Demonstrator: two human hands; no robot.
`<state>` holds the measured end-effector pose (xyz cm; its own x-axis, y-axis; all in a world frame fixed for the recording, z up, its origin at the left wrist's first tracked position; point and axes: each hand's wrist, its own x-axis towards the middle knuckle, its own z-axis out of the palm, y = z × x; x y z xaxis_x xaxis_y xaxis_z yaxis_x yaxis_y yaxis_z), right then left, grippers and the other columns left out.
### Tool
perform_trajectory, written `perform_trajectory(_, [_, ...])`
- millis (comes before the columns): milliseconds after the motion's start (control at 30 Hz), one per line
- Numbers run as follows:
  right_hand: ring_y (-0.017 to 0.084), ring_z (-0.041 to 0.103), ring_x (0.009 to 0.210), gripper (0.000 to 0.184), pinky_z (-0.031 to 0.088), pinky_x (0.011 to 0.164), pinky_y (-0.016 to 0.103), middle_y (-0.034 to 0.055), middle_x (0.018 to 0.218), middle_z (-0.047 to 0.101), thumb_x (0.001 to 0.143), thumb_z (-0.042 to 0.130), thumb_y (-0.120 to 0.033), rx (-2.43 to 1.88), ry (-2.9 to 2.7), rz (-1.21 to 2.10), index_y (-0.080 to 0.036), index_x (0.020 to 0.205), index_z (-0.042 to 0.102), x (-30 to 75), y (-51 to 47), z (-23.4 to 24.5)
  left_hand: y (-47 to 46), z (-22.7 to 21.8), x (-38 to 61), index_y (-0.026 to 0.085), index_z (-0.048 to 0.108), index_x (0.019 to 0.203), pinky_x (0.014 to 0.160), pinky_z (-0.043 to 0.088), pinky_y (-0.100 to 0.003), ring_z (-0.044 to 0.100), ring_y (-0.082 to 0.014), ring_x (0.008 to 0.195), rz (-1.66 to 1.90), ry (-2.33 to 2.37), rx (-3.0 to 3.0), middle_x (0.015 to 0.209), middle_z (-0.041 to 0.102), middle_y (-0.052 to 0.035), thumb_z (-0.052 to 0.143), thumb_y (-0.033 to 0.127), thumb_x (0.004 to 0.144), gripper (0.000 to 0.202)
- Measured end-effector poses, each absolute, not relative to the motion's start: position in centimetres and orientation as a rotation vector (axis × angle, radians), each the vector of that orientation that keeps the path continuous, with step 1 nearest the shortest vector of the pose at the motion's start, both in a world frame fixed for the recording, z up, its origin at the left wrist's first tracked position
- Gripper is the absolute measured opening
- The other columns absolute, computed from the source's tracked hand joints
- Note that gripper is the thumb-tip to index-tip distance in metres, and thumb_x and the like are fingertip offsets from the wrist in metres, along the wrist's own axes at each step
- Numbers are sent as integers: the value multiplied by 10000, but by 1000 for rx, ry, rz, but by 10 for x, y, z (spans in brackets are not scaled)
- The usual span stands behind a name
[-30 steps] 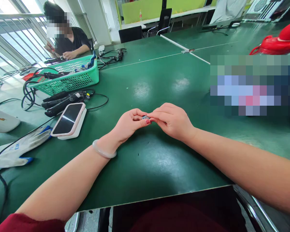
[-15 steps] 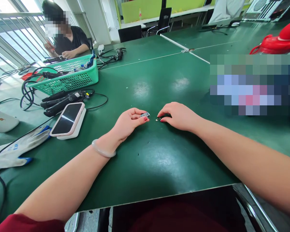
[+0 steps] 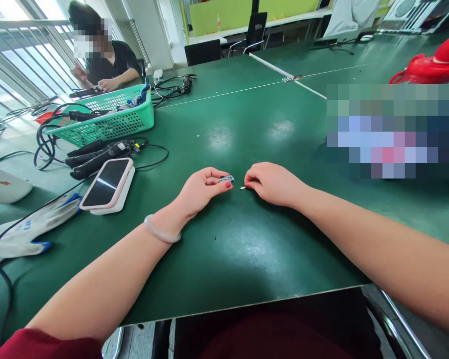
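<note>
One small patterned piece point(image 3: 227, 179): our left hand point(image 3: 199, 187) is pinching it over the counter point(image 3: 194, 284). One pale strip point(image 3: 242, 188): our right hand point(image 3: 279, 184) is pinching it nearby, apart. We are seemingly handling them separately; any next move is probably calling for fine control.

Left hand point(image 3: 200, 190) and right hand point(image 3: 275, 184) each hold something small

At the green surface point(image 3: 194, 279), the left pinches a patterned piece point(image 3: 228, 178). Just to its right, the other grips a tiny pale strip point(image 3: 242, 188), apart from that piece. On the left lie a phone point(image 3: 107, 184) and, nearer, a white-and-blue glove point(image 3: 26, 227); farther off sits a mint-green basket point(image 3: 108, 127), with a person point(image 3: 107, 62) beyond it.
</note>
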<state>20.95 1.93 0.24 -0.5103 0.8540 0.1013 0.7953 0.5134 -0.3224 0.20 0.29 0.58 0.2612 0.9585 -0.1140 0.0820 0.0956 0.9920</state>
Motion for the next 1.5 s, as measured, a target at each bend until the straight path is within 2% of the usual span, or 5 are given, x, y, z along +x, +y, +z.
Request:
perform_trajectory(333, [142, 551, 719, 145, 392, 648, 266, 21, 778, 640, 813, 557, -220, -1484, -2370, 447, -185, 710, 653, 206, 25, -1, 3, 4, 2, 146, 650, 907, 868, 462, -337, 674, -158, 819, 891, 1111, 1319, 771, 722, -32, 785, 299, 651, 327])
perform_trajectory(600, [144, 581, 780, 123, 425, 710, 265, 12, 868, 650, 787, 639, -269, -1235, -2422, 541, -226, 872, 718, 213, 23, -2, 2, 6, 3, 149, 649, 901, 844, 453, -333, 660, -154, 798, 879, 1139, 1335, 758, 718, -28, 780, 309, 652, 324])
perform_trajectory(733, [150, 578, 776, 112, 424, 711, 268, 21, 837, 644, 817, 594, -235, -1189, -2459, 502, -203, 767, 688, 210, 22, -2, 2, 6, 3, 150, 650, 908, 842, 453, -340, 658, -160, 795, 872, 1147, 1357, 744, 713, -27, 780, 325, 651, 337])
perform_trajectory(1167, [149, 628, 800, 216, 436, 753, 265, 18, 847, 709, 878, 464, -173, -1226, -2266, 474, -196, 906, 677, 206, 20, 2, 2, 6, 3, 151, 641, 927, 829, 456, -335, 651, -150, 772, 848, 1164, 1378, 725, 696, -17, 765, 307, 667, 328])
perform_trajectory(1500, [122, 574, 641, 174, 407, 648, 245, -2, 739, 687, 878, 488, -251, -1261, -2214, 500, -195, 800, 633, 206, 18, 2, 3, 6, 3, 156, 641, 931, 821, 458, -340, 648, -155, 768, 837, 1166, 1381, 729, 697, -20, 765, 315, 666, 333])
